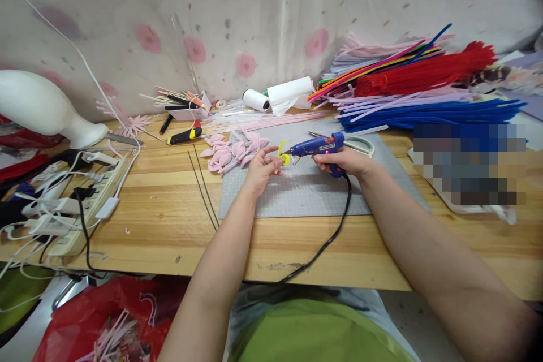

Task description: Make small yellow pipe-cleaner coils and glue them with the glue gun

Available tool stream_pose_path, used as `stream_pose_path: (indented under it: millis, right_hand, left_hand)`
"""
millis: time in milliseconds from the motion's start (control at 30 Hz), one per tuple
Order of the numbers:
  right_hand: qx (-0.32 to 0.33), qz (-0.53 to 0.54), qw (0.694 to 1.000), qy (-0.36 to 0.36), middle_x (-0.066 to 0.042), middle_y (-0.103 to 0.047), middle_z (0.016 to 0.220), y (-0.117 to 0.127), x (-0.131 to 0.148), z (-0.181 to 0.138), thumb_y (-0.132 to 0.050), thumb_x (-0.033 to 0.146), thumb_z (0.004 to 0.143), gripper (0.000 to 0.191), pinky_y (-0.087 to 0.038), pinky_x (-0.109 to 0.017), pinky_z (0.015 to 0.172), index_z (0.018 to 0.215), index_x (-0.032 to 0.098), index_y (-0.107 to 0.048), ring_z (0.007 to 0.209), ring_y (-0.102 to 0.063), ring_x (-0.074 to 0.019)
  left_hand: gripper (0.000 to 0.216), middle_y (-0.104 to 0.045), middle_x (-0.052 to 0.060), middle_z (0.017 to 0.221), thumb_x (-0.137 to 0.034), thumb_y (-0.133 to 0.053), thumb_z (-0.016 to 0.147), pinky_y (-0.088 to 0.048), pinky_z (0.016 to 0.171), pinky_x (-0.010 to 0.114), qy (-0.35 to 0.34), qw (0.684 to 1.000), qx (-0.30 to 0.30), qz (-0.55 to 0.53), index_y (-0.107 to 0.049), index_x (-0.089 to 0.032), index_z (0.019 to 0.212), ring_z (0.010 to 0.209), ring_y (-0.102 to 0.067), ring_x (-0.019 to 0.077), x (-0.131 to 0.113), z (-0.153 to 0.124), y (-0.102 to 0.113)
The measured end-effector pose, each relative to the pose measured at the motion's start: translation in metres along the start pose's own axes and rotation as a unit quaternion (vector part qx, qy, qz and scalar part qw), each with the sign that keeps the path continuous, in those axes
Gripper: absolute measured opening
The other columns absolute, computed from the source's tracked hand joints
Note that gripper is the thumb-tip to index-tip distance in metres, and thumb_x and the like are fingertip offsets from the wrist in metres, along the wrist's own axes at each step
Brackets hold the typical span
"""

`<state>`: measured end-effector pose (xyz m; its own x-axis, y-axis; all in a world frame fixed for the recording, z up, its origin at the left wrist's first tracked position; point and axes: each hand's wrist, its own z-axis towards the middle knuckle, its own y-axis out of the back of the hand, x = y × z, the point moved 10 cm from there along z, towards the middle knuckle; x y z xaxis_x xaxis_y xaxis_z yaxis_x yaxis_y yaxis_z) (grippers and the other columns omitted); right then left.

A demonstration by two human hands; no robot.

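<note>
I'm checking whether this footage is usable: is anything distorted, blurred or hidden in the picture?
Head view: wide-angle stretching seems to elongate the white head form at the left edge. Head view: coarse pixel blocks mask an area at the right of the wooden table. Head view: the yellow piece near the glue gun is too small for fine detail.

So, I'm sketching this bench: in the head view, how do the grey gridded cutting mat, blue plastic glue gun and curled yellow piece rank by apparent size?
Largest to smallest:
1. Grey gridded cutting mat
2. Blue plastic glue gun
3. Curled yellow piece
</note>
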<state>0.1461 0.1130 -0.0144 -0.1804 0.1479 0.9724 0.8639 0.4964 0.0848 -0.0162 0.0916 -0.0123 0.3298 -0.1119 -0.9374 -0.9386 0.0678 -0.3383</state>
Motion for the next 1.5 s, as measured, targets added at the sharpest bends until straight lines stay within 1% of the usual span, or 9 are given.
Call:
stream_pose_path:
  millis: [500,700,867,967,1133,1233,1333,1400,1500]
  right_hand:
    - [-0.003,0.051,0.998,0.047,-0.001,-0.051,0.057,0.004,0.011,-0.002,-0.070,0.053,0.053,0.040,-0.032,-0.024,0.043,0.060,0.017,-0.054,0.047,-0.041,-0.0086]
    - [-0.138,0.054,0.984,0.099,-0.004,-0.060,0.074,0.027,0.017,0.000,-0.063,0.055,0.061,0.039,-0.039,-0.026,0.049,0.076,0.019,-0.058,0.055,-0.049,-0.0107]
    - [-0.294,-0.084,0.952,0.019,-0.003,-0.057,0.061,0.043,0.004,0.014,-0.063,0.060,0.059,0.045,-0.035,-0.026,0.046,0.075,0.018,-0.059,0.052,-0.047,-0.0120]
    - [-0.319,-0.164,0.933,0.006,-0.003,-0.053,0.055,0.048,0.012,0.027,-0.063,0.059,0.056,0.043,-0.035,-0.028,0.051,0.068,0.018,-0.059,0.059,-0.050,-0.0167]
    - [-0.297,-0.236,0.924,0.042,-0.004,-0.054,0.058,0.052,0.022,0.047,-0.065,0.055,0.056,0.038,-0.037,-0.030,0.060,0.068,0.019,-0.057,0.068,-0.053,-0.0216]
    - [-0.336,-0.271,0.898,0.082,-0.006,-0.058,0.076,0.055,0.024,0.034,-0.065,0.054,0.058,0.043,-0.038,-0.031,0.064,0.082,0.019,-0.056,0.075,-0.053,-0.0212]
    - [-0.440,-0.318,0.830,0.131,-0.009,-0.055,0.089,0.055,0.037,-0.007,-0.065,0.051,0.060,0.046,-0.038,-0.031,0.067,0.089,0.018,-0.051,0.084,-0.049,-0.0219]
    - [-0.486,-0.340,0.792,0.143,-0.008,-0.053,0.086,0.047,0.048,-0.033,-0.061,0.051,0.066,0.039,-0.036,-0.030,0.066,0.086,0.019,-0.049,0.083,-0.048,-0.0213]
    - [-0.385,-0.356,0.831,0.187,-0.005,-0.052,0.073,0.010,0.064,-0.031,-0.051,0.048,0.075,0.027,-0.033,-0.029,0.063,0.079,0.020,-0.050,0.071,-0.047,-0.0173]
  left_hand:
    - [0.054,-0.054,-0.007,0.061,-0.030,-0.076,0.053,-0.046,0.053,0.022,-0.012,1.000,-0.021,0.013,-0.052,-0.019,0.100,0.043,-0.041,0.0025,-0.002,0.002,0.006]
    - [0.051,-0.054,-0.007,0.062,-0.031,-0.075,0.053,-0.046,0.052,0.022,-0.069,0.991,-0.110,0.012,-0.049,-0.019,0.095,0.044,-0.043,0.0031,-0.012,0.003,0.026]
    - [0.047,-0.052,-0.008,0.058,-0.028,-0.073,0.054,-0.045,0.049,0.021,-0.111,0.978,-0.173,0.044,-0.045,-0.018,0.091,0.046,-0.047,0.0054,-0.015,0.002,0.038]
    - [0.045,-0.053,-0.007,0.058,-0.027,-0.072,0.056,-0.044,0.048,0.020,-0.119,0.976,-0.174,0.061,-0.045,-0.018,0.091,0.050,-0.050,0.0068,-0.015,0.002,0.037]
    - [0.045,-0.053,-0.007,0.059,-0.027,-0.072,0.056,-0.045,0.048,0.020,-0.114,0.977,-0.162,0.083,-0.045,-0.018,0.091,0.050,-0.050,0.0069,-0.015,0.001,0.033]
    - [0.046,-0.053,-0.007,0.059,-0.025,-0.072,0.056,-0.045,0.047,0.019,-0.118,0.978,-0.150,0.088,-0.045,-0.018,0.092,0.052,-0.051,0.0070,-0.015,0.001,0.030]
    - [0.046,-0.053,-0.007,0.059,-0.024,-0.073,0.055,-0.044,0.047,0.018,-0.114,0.980,-0.132,0.095,-0.046,-0.018,0.092,0.053,-0.052,0.0072,-0.013,0.002,0.026]
    - [0.046,-0.054,-0.007,0.059,-0.024,-0.073,0.055,-0.044,0.047,0.019,-0.113,0.981,-0.119,0.105,-0.046,-0.018,0.092,0.053,-0.052,0.0074,-0.012,0.002,0.023]
    - [0.046,-0.054,-0.007,0.057,-0.025,-0.073,0.055,-0.043,0.046,0.019,-0.109,0.982,-0.101,0.120,-0.047,-0.019,0.091,0.050,-0.051,0.0074,-0.010,0.003,0.018]
